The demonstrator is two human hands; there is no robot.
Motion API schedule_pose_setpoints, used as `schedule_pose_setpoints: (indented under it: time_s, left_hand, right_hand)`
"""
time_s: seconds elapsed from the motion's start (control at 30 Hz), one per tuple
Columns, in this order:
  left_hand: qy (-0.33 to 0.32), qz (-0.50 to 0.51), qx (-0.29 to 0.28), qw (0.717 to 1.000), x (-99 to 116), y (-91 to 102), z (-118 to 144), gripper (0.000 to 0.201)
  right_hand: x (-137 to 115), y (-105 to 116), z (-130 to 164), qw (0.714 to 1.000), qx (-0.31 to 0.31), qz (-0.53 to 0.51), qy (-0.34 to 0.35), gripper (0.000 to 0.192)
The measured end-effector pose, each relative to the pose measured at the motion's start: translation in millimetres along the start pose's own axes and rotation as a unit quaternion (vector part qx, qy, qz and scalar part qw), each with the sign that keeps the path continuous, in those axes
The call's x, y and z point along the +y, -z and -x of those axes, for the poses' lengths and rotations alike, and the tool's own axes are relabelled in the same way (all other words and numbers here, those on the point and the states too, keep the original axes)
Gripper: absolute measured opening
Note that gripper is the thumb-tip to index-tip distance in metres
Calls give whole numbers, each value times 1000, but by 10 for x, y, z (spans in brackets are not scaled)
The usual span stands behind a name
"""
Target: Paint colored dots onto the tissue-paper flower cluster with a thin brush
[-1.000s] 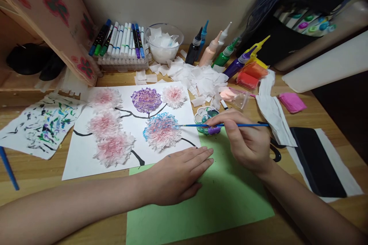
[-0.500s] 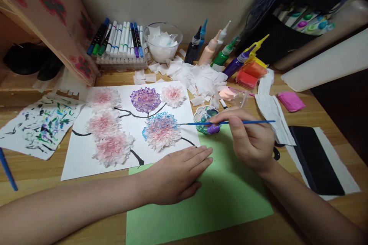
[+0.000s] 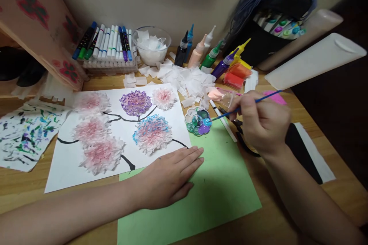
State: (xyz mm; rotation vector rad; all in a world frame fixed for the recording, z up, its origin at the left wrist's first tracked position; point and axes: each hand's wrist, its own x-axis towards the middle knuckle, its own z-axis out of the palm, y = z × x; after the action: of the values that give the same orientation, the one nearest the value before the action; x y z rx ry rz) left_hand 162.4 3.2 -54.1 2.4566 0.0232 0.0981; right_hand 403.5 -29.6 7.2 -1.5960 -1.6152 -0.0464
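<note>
Paintbrush (image 3: 247, 105) tip sits in the small paint palette (image 3: 197, 121), just right of the white sheet (image 3: 126, 130); my right hand (image 3: 263, 124) pinches it. Left hand (image 3: 169, 176) lies flat, open, pinning the green paper (image 3: 218, 191) steady.

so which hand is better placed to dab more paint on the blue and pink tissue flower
Right, probably. The right hand already grips the thin blue paintbrush, its tip at the small flower-shaped paint palette beside the blue and pink tissue flower. The left hand lies flat on the green paper sheet, holding nothing.
</note>
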Motion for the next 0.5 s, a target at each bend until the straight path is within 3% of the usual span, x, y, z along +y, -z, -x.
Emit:
schedule_pose_setpoints:
  time_s: [0.13, 0.5]
  left_hand:
    - [3, -4, -7, 1000, 9, 9, -1, 53]
    - [2, -17, -14, 1000, 11, 18, -14, 53]
  right_hand:
    - [31, -35, -28, 997, -39, 37, 53, 34]
    - [50, -29, -29, 994, -6, 66, 92, 30]
